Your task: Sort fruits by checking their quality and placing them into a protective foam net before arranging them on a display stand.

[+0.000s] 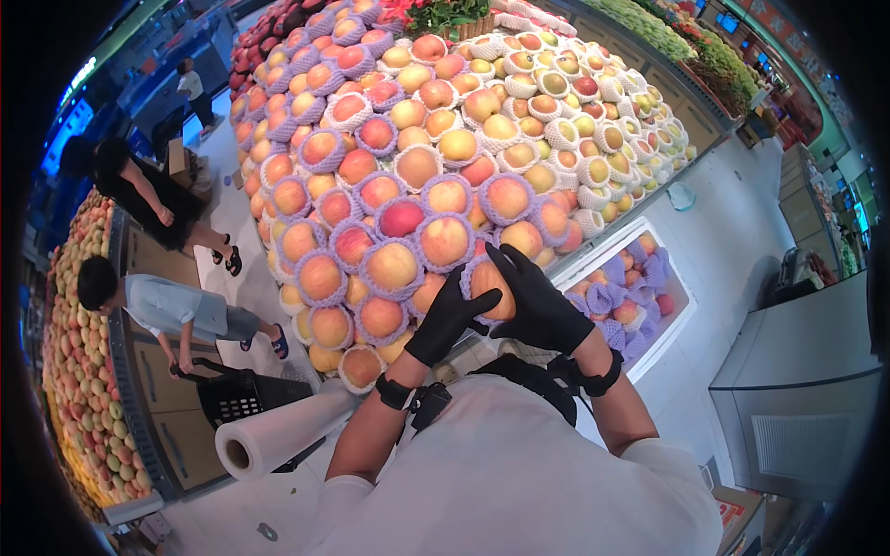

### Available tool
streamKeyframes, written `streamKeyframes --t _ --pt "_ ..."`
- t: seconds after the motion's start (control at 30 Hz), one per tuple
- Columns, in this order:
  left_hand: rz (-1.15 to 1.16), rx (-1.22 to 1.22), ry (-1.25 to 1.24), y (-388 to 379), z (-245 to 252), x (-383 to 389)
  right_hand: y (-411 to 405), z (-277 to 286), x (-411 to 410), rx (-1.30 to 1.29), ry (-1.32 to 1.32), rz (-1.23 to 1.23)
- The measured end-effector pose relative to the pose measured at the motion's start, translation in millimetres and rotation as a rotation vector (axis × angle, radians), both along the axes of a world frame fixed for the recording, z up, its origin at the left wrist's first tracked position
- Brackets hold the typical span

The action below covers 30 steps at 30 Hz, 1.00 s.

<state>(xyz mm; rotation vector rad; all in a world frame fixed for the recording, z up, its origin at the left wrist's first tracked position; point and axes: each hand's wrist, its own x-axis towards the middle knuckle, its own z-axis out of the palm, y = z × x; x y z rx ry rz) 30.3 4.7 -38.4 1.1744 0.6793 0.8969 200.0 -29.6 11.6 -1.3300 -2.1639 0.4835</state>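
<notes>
Both my hands wear black gloves and meet at the front edge of a large heap of peaches in foam nets. Between them is a peach in a purple foam net (495, 288). My right hand (539, 306) curves over the peach's right side with its fingers on it. My left hand (452, 313) lies along its left side, the thumb reaching across the front. More netted peaches sit just behind, among them a yellow-red one (445, 240) and a deep red one (401, 218). White-netted fruit (553, 83) covers the heap's right part.
A white foam box (685, 295) with peaches and purple nets stands at my right. A plastic bag roll (278, 431) juts out at the lower left. Beyond it, a person in light blue (174, 302) holds a black basket (257, 396); another person in black (149, 187) stands farther back.
</notes>
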Motion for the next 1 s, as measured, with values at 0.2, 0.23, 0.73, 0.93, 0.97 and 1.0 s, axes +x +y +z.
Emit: streamKeyframes --t 0.2,0.23,0.73,0.93,0.97,1.0 --pt "-0.086 -0.020 0.168 -1.1 -14.1 -3.5 -8.1 -14.7 -6.6 0.003 0.049 -0.054" --pt "-0.080 0.040 0.186 -1.3 -15.2 -2.6 -9.5 -15.7 -5.9 0.017 0.047 -0.072" --pt "-0.023 -0.184 -0.107 0.9 9.7 -56.2 35.5 16.3 68.2 0.167 -0.161 -0.112" --pt "0.068 -0.144 -0.115 -6.1 20.1 -60.5 103.3 26.3 101.1 0.247 -0.170 -0.077" --pt "0.073 -0.141 -0.117 -7.8 17.8 -61.4 118.4 32.0 103.0 0.155 -0.157 -0.065" --pt "0.085 -0.158 -0.126 -7.9 14.1 -62.4 133.1 34.9 104.4 0.156 -0.142 -0.032"
